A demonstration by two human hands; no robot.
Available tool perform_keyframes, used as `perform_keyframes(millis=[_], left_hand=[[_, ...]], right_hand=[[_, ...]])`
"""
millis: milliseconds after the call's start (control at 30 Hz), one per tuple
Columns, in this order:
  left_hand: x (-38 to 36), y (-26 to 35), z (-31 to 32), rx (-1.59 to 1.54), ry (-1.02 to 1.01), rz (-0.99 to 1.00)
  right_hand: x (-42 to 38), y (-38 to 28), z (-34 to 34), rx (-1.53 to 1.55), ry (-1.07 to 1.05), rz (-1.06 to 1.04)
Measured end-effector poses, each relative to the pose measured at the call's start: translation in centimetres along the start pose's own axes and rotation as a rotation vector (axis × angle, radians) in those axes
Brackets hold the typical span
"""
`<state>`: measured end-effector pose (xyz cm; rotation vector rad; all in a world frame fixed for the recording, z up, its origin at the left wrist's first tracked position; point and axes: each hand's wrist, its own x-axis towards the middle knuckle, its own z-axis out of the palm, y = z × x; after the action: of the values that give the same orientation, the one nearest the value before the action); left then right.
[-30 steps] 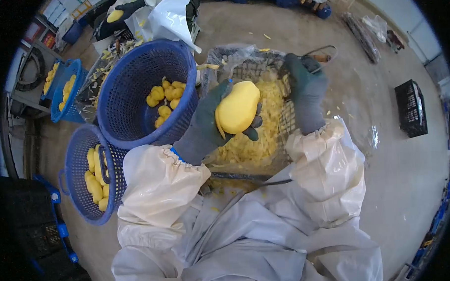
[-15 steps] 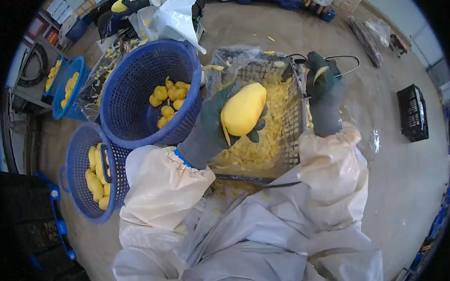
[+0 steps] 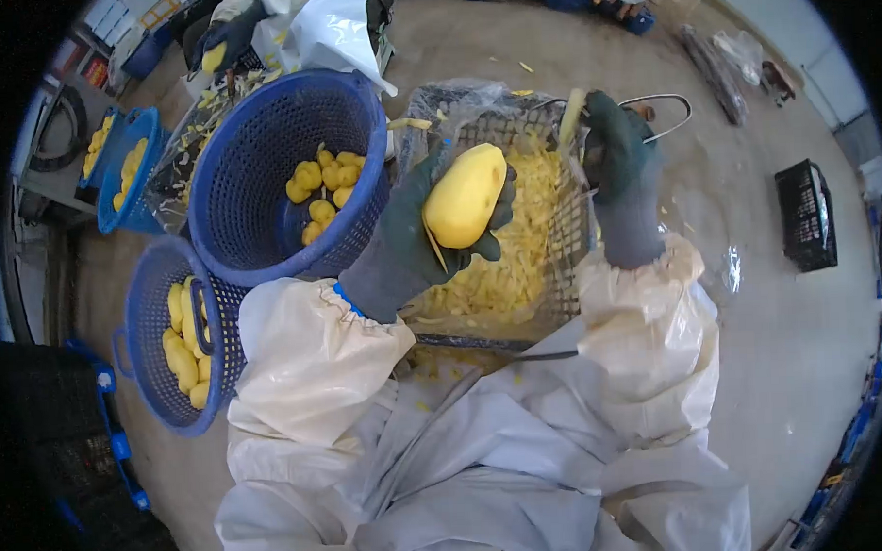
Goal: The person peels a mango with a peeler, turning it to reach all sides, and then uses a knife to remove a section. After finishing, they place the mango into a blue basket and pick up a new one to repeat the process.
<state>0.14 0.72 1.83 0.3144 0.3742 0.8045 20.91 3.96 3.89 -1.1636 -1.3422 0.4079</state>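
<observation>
My left hand (image 3: 429, 218), in a dark green and grey glove, holds a large peeled yellow potato (image 3: 465, 197) over a crate (image 3: 575, 261) lined with clear plastic. Yellow peelings (image 3: 504, 278) fill much of that crate. At the crate's right edge, my gloved right hand (image 3: 623, 153) is closed round a tool with a curved metal wire loop (image 3: 686, 121). A strip of peel (image 3: 571, 117) stands up at the left side of these fingers. The tool's working end cannot be made out.
A large blue basket (image 3: 206, 216) with several yellow potatoes stands left of the crate, a smaller basket (image 3: 144, 383) of potatoes below it. Light blue tubs (image 3: 113, 214) are further left. A co-worker's gloved hand (image 3: 233, 35) shows at top left, a black crate (image 3: 806, 214) at right.
My left hand and the potato have shifted slightly left, the potato tilting more upright. My right hand has turned and moved slightly up and left, with a peel strip now beside it.
</observation>
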Motion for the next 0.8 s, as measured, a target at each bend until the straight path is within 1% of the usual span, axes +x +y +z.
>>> perform_keyframes(millis=[67,100,133,167,233,267,300,333,367,433,467,533,600,667,700,767,800], left_hand=[[-0.4,-0.2,-0.5,-0.073,-0.014,0.022],[-0.5,-0.2,-0.6,-0.103,-0.022,0.026],[-0.1,-0.8,-1.6,0.145,0.026,0.18],[0.4,-1.8,-3.2,0.395,0.074,0.332],[-0.1,-0.9,-2.4,0.345,-0.02,0.166],[-0.3,-0.4,-2.0,0.325,-0.063,0.081],[0.1,0.3,-2.4,0.097,-0.138,-0.122],[0.5,0.6,-2.6,-0.13,-0.213,-0.326],[0.0,0.6,-0.7,-0.162,-0.187,-0.311],[0.3,1.1,-0.9,-0.087,-0.118,-0.236],[0.2,0.9,-1.2,-0.062,-0.077,-0.192],[-0.3,0.2,0.0,0.154,0.063,-0.012],[-0.6,-0.6,0.3,0.309,0.171,0.11],[-0.7,-1.4,-0.7,0.395,0.247,0.186],[-0.5,-1.5,-1.7,0.554,0.066,0.256],[0.2,-0.6,-2.4,0.188,0.011,-0.01],[0.5,-0.3,-2.3,0.008,-0.017,-0.149]], right_hand=[[-1.5,-3.8,0.2,0.059,-0.15,0.056],[-2.4,-5.7,0.8,0.23,-0.205,0.286],[-2.8,-6.6,1.3,0.403,-0.254,0.515],[-2.9,-6.5,1.6,0.342,-0.251,0.495],[-3.4,-5.1,2.3,0.22,-0.242,0.457],[-2.6,-2.4,2.3,0.236,-0.097,0.414],[-0.7,1.8,1.9,0.249,0.045,0.369],[0.4,4.1,1.2,0.26,0.191,0.32],[0.6,3.5,0.3,0.305,0.136,0.41],[0.9,1.4,-0.9,0.392,-0.011,0.583],[0.0,0.6,0.0,0.162,-0.025,0.129],[-2.7,-2.5,1.8,0.033,-0.125,-0.045],[-4.2,-6.3,2.2,0.237,-0.308,0.508],[-3.6,-5.4,2.2,0.241,-0.32,0.55],[-3.1,-4.4,2.1,0.241,-0.325,0.569],[-1.5,-0.5,1.6,0.26,-0.065,0.405],[-0.9,1.4,0.7,0.268,-0.014,0.379]])
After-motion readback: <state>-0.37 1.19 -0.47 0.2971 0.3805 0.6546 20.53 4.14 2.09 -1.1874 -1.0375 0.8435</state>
